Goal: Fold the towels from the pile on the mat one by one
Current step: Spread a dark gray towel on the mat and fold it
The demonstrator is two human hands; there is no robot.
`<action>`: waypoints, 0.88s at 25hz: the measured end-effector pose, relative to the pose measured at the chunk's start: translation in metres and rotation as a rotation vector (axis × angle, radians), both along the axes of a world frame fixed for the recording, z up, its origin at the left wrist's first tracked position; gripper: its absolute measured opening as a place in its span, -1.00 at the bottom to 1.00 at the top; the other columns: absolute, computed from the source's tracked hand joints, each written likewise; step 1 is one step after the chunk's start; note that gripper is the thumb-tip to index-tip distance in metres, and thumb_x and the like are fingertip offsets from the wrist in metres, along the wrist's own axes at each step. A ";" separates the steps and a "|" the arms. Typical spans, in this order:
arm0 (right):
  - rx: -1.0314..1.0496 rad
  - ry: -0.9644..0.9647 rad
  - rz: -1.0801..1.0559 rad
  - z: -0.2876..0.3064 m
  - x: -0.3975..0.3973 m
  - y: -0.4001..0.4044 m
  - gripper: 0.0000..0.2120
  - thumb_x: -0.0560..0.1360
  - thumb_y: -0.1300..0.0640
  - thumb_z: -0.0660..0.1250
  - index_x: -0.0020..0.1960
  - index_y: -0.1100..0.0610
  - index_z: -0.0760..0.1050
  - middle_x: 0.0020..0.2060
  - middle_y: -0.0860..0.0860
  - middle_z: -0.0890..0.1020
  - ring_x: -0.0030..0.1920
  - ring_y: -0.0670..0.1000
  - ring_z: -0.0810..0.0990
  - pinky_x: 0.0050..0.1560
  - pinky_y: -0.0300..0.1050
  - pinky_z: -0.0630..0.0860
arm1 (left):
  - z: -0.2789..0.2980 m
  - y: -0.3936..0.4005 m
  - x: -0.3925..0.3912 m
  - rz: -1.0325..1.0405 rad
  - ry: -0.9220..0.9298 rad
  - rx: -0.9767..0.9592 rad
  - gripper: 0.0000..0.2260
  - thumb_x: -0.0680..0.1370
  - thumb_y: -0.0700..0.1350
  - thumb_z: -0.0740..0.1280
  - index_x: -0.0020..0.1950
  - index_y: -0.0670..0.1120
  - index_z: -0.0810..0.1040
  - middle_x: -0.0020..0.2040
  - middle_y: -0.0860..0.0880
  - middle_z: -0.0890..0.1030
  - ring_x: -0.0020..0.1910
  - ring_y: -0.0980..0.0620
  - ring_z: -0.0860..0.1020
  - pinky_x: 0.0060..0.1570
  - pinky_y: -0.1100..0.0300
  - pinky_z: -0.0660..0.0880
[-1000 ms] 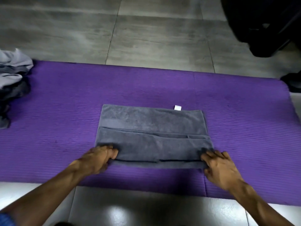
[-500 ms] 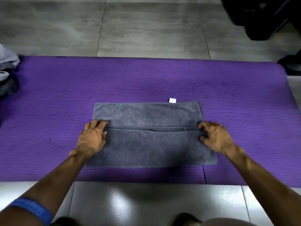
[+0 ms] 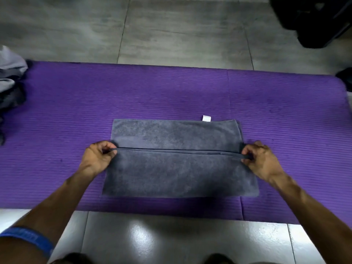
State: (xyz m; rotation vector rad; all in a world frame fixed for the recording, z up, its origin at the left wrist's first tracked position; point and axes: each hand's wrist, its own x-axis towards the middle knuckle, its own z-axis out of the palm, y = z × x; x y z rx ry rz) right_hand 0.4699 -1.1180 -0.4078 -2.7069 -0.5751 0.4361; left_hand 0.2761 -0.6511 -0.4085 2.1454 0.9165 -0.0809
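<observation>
Nearest to me, two bare forearms reach out over the glossy floor tiles, a blue wristband (image 3: 28, 240) on the left one. Beyond the tiles lies the purple mat (image 3: 285, 103), and on its near half sits the grey towel (image 3: 177, 174), already doubled, its long axis running left to right across the person's front.

The left hand (image 3: 96, 159) pinches the left end of the folded-over hem, fingers curled round it; the right hand (image 3: 262, 161) pinches the right end the same way. The hem stretches taut between them, roughly across the towel's middle. Each hand holds its own end, neither nearer than the other, so the coming move looks to me like carrying that edge straight away from the body toward the far edge, where a small white tag (image 3: 206, 118) sticks out.

How many layers sit under the hem I cannot tell, and the fingertips are tucked out of sight beneath the cloth.

Further off, at the mat's far-left end, the pile of towels (image 3: 11, 79) is cut by the frame. A dark object (image 3: 314, 20) in the far-right corner is too dim to identify.
</observation>
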 end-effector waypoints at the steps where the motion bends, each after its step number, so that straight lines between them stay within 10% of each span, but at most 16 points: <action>1: 0.025 0.031 -0.016 0.005 0.002 0.000 -0.77 0.32 0.26 0.54 -0.14 0.06 0.54 -0.19 0.02 0.51 -0.16 0.10 0.52 0.01 0.00 0.47 | 0.005 0.000 -0.001 0.026 -0.016 -0.044 -0.84 0.47 -0.42 0.39 -0.17 -0.17 0.57 -0.31 0.02 0.55 -0.43 0.39 0.49 -0.29 0.56 0.36; 7: 0.430 0.670 -0.402 0.061 0.016 0.013 -0.79 0.46 0.37 0.42 -0.16 0.11 0.45 -0.50 -0.02 0.44 -0.62 -0.13 0.30 -0.65 -0.36 0.16 | 0.043 0.000 0.002 0.312 -0.068 -0.533 -0.83 0.59 -0.27 0.28 -0.14 -0.02 0.49 -0.41 0.09 0.60 -0.53 0.18 0.57 -0.56 0.40 0.39; 12: 0.648 0.752 -0.705 0.065 0.046 0.049 -0.77 0.55 0.30 0.32 -0.10 -0.01 0.39 -0.25 -0.01 0.62 -0.47 -0.04 0.66 -0.57 -0.28 0.48 | 0.048 -0.001 0.042 0.429 -0.201 -0.546 -0.77 0.62 -0.29 0.23 -0.16 0.00 0.42 -0.28 0.03 0.58 -0.44 0.12 0.64 -0.48 0.36 0.51; 22: 0.802 0.676 -0.882 0.035 0.068 0.073 -0.74 0.60 0.31 0.25 -0.15 0.01 0.34 -0.20 0.05 0.53 -0.48 -0.03 0.65 -0.47 -0.11 0.62 | 0.024 0.015 0.084 0.447 -0.222 -0.455 -0.76 0.62 -0.31 0.22 -0.15 -0.01 0.40 -0.19 -0.01 0.48 -0.45 0.15 0.63 -0.36 0.34 0.56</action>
